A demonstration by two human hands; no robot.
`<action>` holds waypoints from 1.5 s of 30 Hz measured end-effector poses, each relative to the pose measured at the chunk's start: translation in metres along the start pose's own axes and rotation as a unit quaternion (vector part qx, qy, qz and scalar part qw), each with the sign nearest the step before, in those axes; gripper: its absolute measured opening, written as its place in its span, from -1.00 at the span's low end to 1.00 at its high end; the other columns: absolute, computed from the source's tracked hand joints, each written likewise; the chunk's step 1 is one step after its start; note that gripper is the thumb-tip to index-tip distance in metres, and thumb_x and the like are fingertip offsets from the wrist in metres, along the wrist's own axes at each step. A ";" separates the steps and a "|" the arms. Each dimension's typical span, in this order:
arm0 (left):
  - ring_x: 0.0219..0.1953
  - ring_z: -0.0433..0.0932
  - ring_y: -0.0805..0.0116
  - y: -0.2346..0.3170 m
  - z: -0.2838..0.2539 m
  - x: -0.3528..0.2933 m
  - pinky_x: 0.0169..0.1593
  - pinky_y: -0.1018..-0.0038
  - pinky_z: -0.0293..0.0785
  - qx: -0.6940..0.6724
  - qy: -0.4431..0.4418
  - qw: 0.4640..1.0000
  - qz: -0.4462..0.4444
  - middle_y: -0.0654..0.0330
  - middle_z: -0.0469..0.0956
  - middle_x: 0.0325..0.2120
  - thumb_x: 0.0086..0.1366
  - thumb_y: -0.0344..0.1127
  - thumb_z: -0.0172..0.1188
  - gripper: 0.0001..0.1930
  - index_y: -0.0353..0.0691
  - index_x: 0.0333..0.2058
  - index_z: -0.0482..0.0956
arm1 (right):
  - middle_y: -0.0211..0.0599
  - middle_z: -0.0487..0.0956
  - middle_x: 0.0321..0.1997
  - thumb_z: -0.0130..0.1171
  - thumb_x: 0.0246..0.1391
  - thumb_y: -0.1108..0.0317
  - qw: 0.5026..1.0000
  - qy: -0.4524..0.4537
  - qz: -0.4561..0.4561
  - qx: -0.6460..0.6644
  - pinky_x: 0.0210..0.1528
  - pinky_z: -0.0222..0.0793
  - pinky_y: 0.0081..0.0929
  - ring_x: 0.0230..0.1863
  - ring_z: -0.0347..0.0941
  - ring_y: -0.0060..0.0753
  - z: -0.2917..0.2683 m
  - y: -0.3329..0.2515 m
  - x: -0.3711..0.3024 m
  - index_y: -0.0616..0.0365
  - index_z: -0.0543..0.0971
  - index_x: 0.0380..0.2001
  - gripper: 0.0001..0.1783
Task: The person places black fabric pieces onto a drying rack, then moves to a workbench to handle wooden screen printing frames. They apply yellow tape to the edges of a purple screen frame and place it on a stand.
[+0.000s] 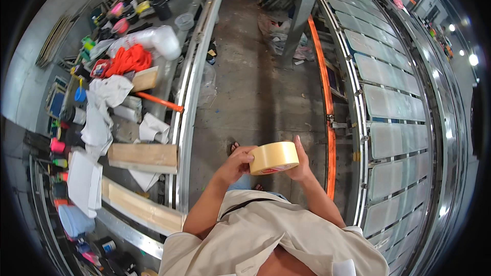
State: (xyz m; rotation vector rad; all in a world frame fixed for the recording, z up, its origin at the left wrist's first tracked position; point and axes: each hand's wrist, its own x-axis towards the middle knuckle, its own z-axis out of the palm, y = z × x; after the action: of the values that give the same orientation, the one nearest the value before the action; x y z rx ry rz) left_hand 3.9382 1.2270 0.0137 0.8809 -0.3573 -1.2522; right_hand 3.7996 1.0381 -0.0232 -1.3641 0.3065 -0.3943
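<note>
A wide roll of pale yellow packing tape (274,157) is held up in front of my body, over the aisle floor. My left hand (238,164) grips its left side, with thumb and fingertips pressed at the edge. On the other side, my right hand (300,161) bears against the roll, its fingers pointing up along the edge. Part of the right hand's fingers is hidden behind the tape. Printing shows inside the roll's lower rim.
On my left, a cluttered bench (185,138) carries wooden boards (143,156), white rags (98,117), a red-orange cloth (129,60) and several ink tubs (161,7). On my right runs a long rack of glass-like panels (394,103) with an orange rail (325,102). A grey post (303,15) stands ahead.
</note>
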 end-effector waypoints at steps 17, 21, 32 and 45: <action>0.00 0.56 0.31 0.244 -0.147 0.336 -0.04 0.32 0.67 0.107 0.005 0.994 -0.009 0.13 0.51 0.00 0.31 -0.20 0.28 -0.44 -0.24 0.23 0.39 | -0.38 0.61 -0.37 -0.35 0.44 -0.21 0.981 -0.013 0.188 -0.043 -0.14 0.38 -0.48 -0.29 0.46 -0.51 -0.020 -0.105 0.428 0.26 0.64 -0.21 -0.23; -0.05 0.57 0.37 0.283 -0.186 0.420 -0.07 0.38 0.67 0.123 0.003 0.991 -0.048 0.18 0.54 -0.02 0.34 -0.25 0.28 -0.52 -0.24 0.19 0.46 | -0.57 0.50 -0.51 0.01 0.39 0.00 0.982 -0.001 0.165 -0.090 -0.44 0.27 -0.61 -0.47 0.32 -0.76 -0.049 -0.066 0.530 0.25 0.63 -0.36 -0.49; -0.31 0.63 0.48 0.427 -0.306 0.722 -0.37 0.50 0.67 0.176 0.060 0.979 -0.083 0.25 0.59 -0.35 0.40 -0.05 0.20 -0.64 -0.27 -0.11 0.55 | -0.37 0.58 -0.44 0.11 0.33 0.07 0.984 0.125 0.130 0.015 -0.35 0.36 -0.55 -0.44 0.43 -0.58 -0.147 -0.010 0.897 0.27 0.63 -0.40 -0.56; -0.54 0.56 0.40 0.631 -0.488 1.093 -0.47 0.41 0.44 0.342 0.277 0.898 0.013 0.17 0.55 -0.55 0.39 0.18 0.08 -0.48 -0.28 -0.30 0.56 | -0.02 0.59 -0.10 0.39 0.01 0.14 0.838 -0.209 -0.208 -0.460 0.02 0.35 -0.12 -0.07 0.51 0.13 -0.178 0.024 1.350 0.21 0.58 -0.07 -0.52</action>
State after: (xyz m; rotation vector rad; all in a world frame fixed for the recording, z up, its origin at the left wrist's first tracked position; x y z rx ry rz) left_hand 5.0313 0.4338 -0.0672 1.7779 -0.3470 -0.7868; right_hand 4.9341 0.2848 -0.0590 -2.4388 -0.2248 -0.2919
